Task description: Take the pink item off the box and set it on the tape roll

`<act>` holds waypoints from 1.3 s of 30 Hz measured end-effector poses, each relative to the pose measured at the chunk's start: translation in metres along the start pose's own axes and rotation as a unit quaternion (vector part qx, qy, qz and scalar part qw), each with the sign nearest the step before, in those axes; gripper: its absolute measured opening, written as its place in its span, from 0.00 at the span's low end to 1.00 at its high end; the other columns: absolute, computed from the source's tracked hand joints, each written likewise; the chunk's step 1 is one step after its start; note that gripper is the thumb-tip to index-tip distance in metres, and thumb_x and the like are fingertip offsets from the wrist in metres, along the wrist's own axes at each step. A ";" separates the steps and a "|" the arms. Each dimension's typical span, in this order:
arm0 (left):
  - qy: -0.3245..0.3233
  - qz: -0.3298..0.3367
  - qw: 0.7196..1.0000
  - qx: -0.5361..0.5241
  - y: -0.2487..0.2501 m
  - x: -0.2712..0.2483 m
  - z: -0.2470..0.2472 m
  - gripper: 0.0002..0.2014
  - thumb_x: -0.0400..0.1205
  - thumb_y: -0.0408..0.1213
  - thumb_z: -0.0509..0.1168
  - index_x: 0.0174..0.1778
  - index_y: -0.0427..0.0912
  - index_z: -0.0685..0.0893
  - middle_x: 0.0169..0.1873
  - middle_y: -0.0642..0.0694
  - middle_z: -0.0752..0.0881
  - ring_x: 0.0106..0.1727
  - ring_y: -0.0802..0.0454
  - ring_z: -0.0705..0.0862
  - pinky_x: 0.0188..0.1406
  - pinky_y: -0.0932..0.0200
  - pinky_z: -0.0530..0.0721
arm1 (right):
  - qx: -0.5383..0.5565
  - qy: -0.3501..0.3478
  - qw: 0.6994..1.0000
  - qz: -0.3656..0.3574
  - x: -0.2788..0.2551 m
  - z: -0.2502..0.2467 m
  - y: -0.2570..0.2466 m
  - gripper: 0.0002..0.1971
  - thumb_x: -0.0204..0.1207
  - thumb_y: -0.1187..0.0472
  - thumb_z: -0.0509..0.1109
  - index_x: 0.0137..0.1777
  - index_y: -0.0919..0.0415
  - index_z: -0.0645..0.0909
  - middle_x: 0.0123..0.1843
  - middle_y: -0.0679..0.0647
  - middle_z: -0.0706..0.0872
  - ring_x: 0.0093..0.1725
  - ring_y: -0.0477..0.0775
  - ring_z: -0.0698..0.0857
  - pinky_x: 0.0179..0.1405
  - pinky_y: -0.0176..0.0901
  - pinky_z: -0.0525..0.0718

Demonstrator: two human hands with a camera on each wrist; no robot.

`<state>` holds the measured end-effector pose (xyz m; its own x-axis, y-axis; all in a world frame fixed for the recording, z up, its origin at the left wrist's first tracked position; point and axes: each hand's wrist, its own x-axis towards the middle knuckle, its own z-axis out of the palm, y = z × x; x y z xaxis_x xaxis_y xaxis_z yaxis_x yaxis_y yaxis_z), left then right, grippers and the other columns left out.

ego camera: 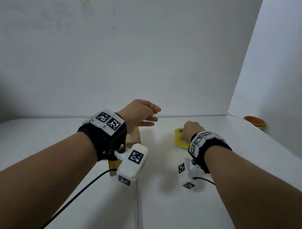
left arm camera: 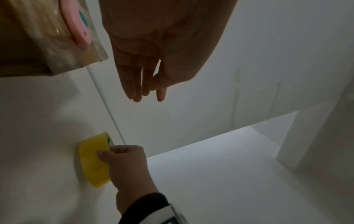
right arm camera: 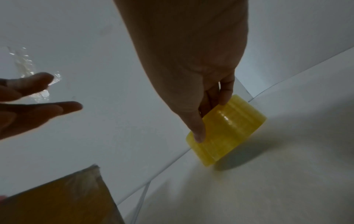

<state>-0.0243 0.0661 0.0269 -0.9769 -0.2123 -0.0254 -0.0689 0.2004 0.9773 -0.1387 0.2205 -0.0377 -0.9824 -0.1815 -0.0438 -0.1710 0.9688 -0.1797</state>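
We see the right hand (ego camera: 191,131) with its grip curled round the yellow tape roll (right arm camera: 228,128) — thumb on the outer band, fingers in the core — low on the white surface (ego camera: 191,213). The left hand (ego camera: 140,114) hovers, fingers relaxed and holding nothing, above a brown packet (left arm camera: 34,45).

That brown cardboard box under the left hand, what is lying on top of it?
On the cardboard box lies a pink tool with a teal button, under clear wrapping. The open left hand hovers above. The box's inside is hidden.
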 end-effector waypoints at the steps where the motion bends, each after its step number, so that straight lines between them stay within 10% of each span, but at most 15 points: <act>1: 0.001 -0.003 1.000 -0.007 -0.001 0.003 -0.002 0.16 0.81 0.20 0.53 0.44 0.39 0.85 0.55 0.42 0.83 0.53 0.45 0.86 0.56 0.53 0.88 | -0.006 -0.010 1.000 0.003 0.005 0.003 0.001 0.15 0.77 0.63 0.67 0.30 0.63 0.70 0.29 0.55 0.74 0.26 0.53 0.75 0.25 0.40 0.72; 8: 0.012 -0.018 0.998 -0.054 -0.009 0.019 -0.010 0.16 0.81 0.19 0.54 0.46 0.38 0.86 0.57 0.41 0.83 0.54 0.44 0.88 0.53 0.55 0.88 | -0.070 -0.042 0.997 -0.006 0.021 0.019 0.010 0.06 0.82 0.60 0.64 0.50 0.63 0.77 0.58 0.62 0.87 0.64 0.60 0.87 0.55 0.45 0.82; 17: 0.033 0.003 0.995 -0.095 -0.010 0.006 -0.021 0.16 0.82 0.20 0.54 0.48 0.39 0.86 0.57 0.43 0.85 0.55 0.47 0.88 0.51 0.57 0.88 | 0.056 -0.007 0.998 -0.032 0.004 0.004 -0.002 0.11 0.76 0.61 0.68 0.53 0.70 0.84 0.58 0.62 0.89 0.59 0.64 0.88 0.50 0.45 0.85; 23: 0.099 0.047 0.987 -0.120 -0.021 -0.029 -0.059 0.17 0.82 0.19 0.53 0.50 0.38 0.84 0.57 0.41 0.84 0.51 0.49 0.87 0.48 0.60 0.88 | 0.258 0.082 0.945 -0.184 -0.042 -0.016 -0.060 0.13 0.78 0.62 0.65 0.52 0.61 0.91 0.56 0.56 0.92 0.59 0.56 0.87 0.62 0.46 0.84; 31: 0.176 0.045 0.982 -0.054 -0.071 -0.067 -0.092 0.15 0.80 0.20 0.58 0.45 0.43 0.85 0.53 0.43 0.85 0.53 0.48 0.84 0.61 0.52 0.82 | 0.232 0.026 0.924 -0.303 -0.079 0.000 -0.124 0.18 0.78 0.54 0.69 0.67 0.52 0.82 0.68 0.54 0.83 0.66 0.54 0.81 0.58 0.36 0.72; 35: 0.145 0.023 0.989 0.031 -0.089 -0.073 -0.090 0.11 0.81 0.32 0.65 0.55 0.49 0.86 0.64 0.50 0.84 0.55 0.54 0.81 0.52 0.62 0.79 | 0.186 0.000 0.934 -0.304 -0.085 0.003 -0.122 0.22 0.80 0.56 0.65 0.75 0.53 0.76 0.75 0.56 0.80 0.74 0.57 0.77 0.69 0.41 0.71; 39: 0.052 0.055 0.991 0.110 -0.092 -0.080 -0.075 0.20 0.80 0.45 0.70 0.69 0.57 0.79 0.57 0.61 0.79 0.52 0.69 0.77 0.41 0.77 0.75 | 0.208 -0.006 0.926 -0.316 -0.087 0.007 -0.110 0.19 0.79 0.63 0.65 0.70 0.59 0.82 0.67 0.58 0.86 0.66 0.58 0.82 0.57 0.42 0.76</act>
<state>0.0758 -0.0069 -0.0451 -0.9553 -0.2733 0.1123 -0.0168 0.4297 0.9028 -0.0337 0.1283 -0.0209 -0.6953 -0.6938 0.1877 -0.6642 0.5205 -0.5365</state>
